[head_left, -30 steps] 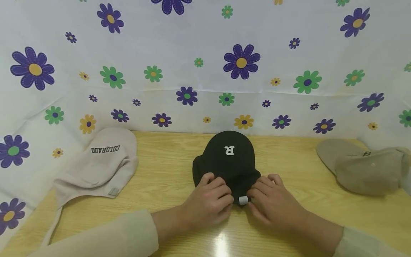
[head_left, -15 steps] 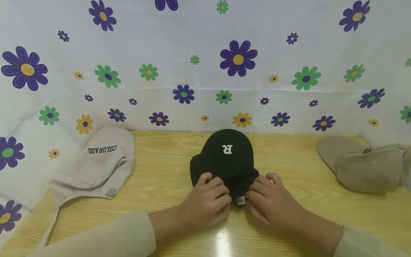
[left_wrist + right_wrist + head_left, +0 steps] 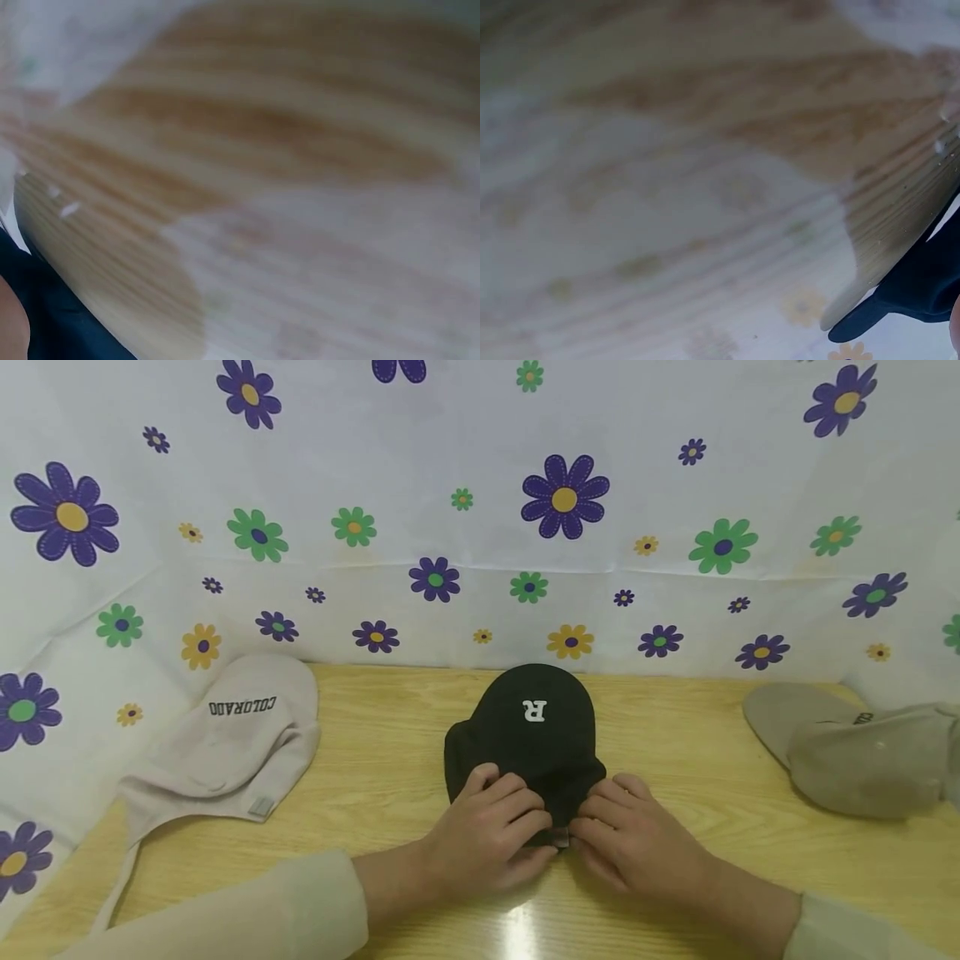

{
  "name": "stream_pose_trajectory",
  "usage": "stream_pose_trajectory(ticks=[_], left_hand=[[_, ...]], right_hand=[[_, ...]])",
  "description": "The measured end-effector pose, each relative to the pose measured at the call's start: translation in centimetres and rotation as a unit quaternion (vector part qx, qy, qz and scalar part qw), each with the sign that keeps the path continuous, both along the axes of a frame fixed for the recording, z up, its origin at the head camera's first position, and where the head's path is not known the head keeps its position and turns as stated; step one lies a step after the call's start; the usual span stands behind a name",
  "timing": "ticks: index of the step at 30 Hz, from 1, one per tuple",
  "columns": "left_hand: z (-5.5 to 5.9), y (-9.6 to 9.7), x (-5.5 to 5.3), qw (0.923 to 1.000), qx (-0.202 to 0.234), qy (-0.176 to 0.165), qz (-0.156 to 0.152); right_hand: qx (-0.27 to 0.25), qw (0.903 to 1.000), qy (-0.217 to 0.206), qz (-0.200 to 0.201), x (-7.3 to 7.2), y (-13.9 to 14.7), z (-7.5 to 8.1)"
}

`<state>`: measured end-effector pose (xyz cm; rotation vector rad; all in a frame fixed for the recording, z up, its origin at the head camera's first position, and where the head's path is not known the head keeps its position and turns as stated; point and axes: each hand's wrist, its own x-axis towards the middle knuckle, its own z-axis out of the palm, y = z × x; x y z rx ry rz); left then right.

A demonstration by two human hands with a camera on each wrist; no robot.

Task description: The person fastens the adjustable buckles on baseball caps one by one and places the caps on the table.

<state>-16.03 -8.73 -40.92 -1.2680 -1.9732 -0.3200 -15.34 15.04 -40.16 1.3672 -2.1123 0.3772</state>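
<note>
A black cap with a white letter R lies in the middle of the wooden table, its rounded brim toward the back wall. On its near edge my left hand curls its fingers and grips the fabric. Close beside it, my right hand pinches the same edge from the right. Between the fingertips of both hands shows a small silvery tag, partly covered. Dark cloth of the cap fills the lower left corner of the left wrist view. In the right wrist view, the cap appears at the right edge.
A pale cap lettered COLORADO lies at the left, with a strap trailing toward the front. At the right rests a khaki cap. Behind the wooden table hangs a white flower-print cloth.
The left hand's thumb and fingers have shifted slightly right along the cap's near edge, covering more around the tag. The tag now sits lower and is partly hidden. The cap has stayed in place.
</note>
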Motion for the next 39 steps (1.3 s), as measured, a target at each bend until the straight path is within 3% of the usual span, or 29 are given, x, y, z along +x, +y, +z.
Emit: stream_pose_trajectory(ticks=[7,13,39], left_hand=[[-0.22,0.16,0.09,1.0,-0.009,0.004,0.0],[-0.48,0.24,0.06,0.9998,-0.02,0.006,0.0],[-0.31,0.45,-0.18,0.9995,-0.006,0.032,0.007]], right_hand=[[-0.001,0.9993,-0.005,0.037,0.09,-0.16,-0.12],[0.001,0.9991,-0.01,0.042,0.12,-0.17,-0.21],[0.014,0.9996,-0.021,0.016,0.31,0.16,-0.04]])
